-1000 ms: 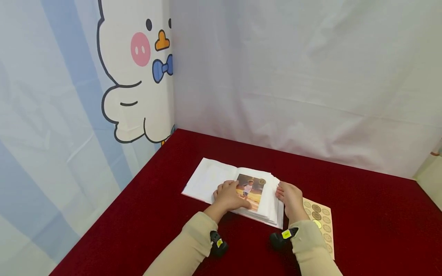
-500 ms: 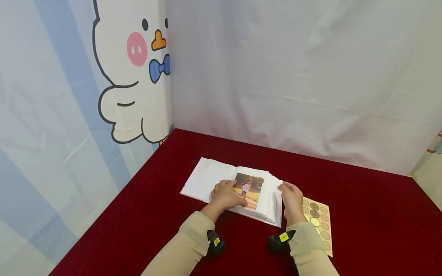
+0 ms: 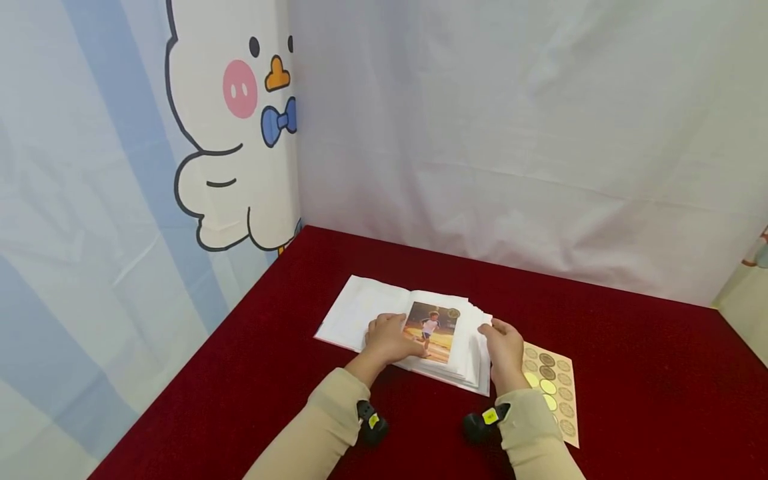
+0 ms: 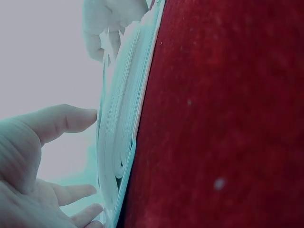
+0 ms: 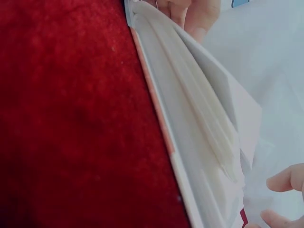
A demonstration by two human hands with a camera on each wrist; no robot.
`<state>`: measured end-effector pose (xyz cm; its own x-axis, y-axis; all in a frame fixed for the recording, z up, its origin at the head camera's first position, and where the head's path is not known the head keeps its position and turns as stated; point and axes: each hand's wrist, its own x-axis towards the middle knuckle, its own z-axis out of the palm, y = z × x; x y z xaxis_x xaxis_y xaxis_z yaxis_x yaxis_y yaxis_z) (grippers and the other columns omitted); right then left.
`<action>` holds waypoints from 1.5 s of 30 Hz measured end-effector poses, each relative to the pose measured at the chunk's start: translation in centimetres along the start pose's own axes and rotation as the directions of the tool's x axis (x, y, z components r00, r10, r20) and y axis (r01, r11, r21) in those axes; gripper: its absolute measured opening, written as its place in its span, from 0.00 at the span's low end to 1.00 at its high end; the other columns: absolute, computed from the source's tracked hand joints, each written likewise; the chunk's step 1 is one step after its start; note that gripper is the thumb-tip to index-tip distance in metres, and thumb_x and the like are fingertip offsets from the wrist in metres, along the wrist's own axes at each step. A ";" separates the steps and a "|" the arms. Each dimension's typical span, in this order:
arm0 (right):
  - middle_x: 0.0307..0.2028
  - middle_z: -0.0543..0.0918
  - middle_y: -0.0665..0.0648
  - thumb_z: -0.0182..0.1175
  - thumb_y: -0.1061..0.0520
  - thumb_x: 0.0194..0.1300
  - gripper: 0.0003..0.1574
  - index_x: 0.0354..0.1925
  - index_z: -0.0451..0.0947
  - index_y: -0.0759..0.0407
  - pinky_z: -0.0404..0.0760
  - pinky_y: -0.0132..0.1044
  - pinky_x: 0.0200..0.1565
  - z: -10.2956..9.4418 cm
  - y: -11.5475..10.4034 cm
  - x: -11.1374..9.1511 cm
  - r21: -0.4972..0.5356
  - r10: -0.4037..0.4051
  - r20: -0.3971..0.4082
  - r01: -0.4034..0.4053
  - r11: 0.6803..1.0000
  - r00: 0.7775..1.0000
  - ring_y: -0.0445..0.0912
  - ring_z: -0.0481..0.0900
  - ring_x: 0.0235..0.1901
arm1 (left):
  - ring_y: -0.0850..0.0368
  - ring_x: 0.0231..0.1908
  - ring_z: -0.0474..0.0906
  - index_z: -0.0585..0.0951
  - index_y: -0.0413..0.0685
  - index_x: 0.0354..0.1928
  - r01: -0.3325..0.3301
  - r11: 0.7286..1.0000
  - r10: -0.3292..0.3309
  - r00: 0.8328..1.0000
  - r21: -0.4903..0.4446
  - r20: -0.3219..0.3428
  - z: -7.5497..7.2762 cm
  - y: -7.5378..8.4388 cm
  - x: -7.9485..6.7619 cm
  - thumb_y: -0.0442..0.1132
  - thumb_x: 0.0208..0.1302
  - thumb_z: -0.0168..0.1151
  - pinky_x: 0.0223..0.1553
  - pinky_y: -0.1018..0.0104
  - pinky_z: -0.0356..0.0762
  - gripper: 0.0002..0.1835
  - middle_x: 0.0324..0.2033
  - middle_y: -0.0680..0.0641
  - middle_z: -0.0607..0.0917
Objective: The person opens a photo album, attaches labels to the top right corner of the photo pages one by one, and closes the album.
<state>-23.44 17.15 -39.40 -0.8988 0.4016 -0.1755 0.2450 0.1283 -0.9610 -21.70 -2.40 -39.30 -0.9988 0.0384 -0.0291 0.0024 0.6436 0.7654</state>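
Note:
An open book with thick white pages point(image 3: 366, 300) lies on the dark red cloth. On its right page is a picture of a running child point(image 3: 433, 327), with a round gold emblem point(image 3: 454, 313) at the upper right corner. My left hand point(image 3: 387, 341) rests across the book near the fold, fingers spread, thumb along the picture's lower edge. My right hand point(image 3: 505, 350) is at the book's right edge, thumb and fingertips by the fanned page corners. In the right wrist view the thumb point(image 5: 287, 178) and a finger stand apart with a gap between them; loose page edges point(image 5: 237, 114) lift nearby.
A beige sheet of round emblems point(image 3: 564, 393), some yellow and some brown, lies partly under my right forearm. A white curtain point(image 3: 510, 133) hangs behind the red cloth point(image 3: 648, 373); a cartoon-printed curtain point(image 3: 234, 167) stands at the left.
My right hand has shifted slightly, its fingertips now nearer the page corners at the book's right edge. My left hand has slid a little left, uncovering more of the picture.

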 end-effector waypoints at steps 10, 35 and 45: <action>0.60 0.66 0.70 0.54 0.61 0.59 0.33 0.61 0.63 0.72 0.62 0.50 0.61 0.0 0.1 -0.1 -0.017 -0.009 0.005 0.009 1.000 1.000 0.60 0.63 0.60 | 0.38 0.57 0.58 0.70 0.40 0.61 0.028 0.999 -0.029 0.998 -0.018 -0.051 0.0 -1.3 0.8 0.46 0.36 0.74 0.54 0.45 0.59 0.45 0.56 0.36 0.68; 0.64 0.60 0.71 0.59 0.58 0.59 0.40 0.64 0.57 0.73 0.58 0.49 0.63 0.3 0.1 -0.1 -0.065 -0.007 0.042 0.010 0.998 0.999 0.61 0.56 0.64 | 0.37 0.60 0.55 0.70 0.40 0.62 0.138 0.989 -0.142 0.984 -0.045 -0.112 -3.5 -3.8 0.5 0.42 0.41 0.74 0.56 0.43 0.53 0.42 0.60 0.36 0.65; 0.64 0.59 0.73 0.59 0.58 0.59 0.41 0.65 0.55 0.74 0.58 0.49 0.63 0.3 0.1 -0.1 -0.090 -0.014 0.056 0.019 0.996 0.998 0.61 0.56 0.64 | 0.37 0.58 0.56 0.69 0.38 0.62 0.195 0.979 -0.202 0.971 -0.066 -0.128 -5.3 -5.2 0.5 0.42 0.41 0.72 0.55 0.43 0.55 0.42 0.60 0.33 0.63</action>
<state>-23.47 16.87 -39.53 -0.9211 0.3485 -0.1734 0.2592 0.2170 -0.9411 -22.43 -9.80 -39.90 -0.9766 -0.1901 -0.1007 -0.1952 0.5870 0.7857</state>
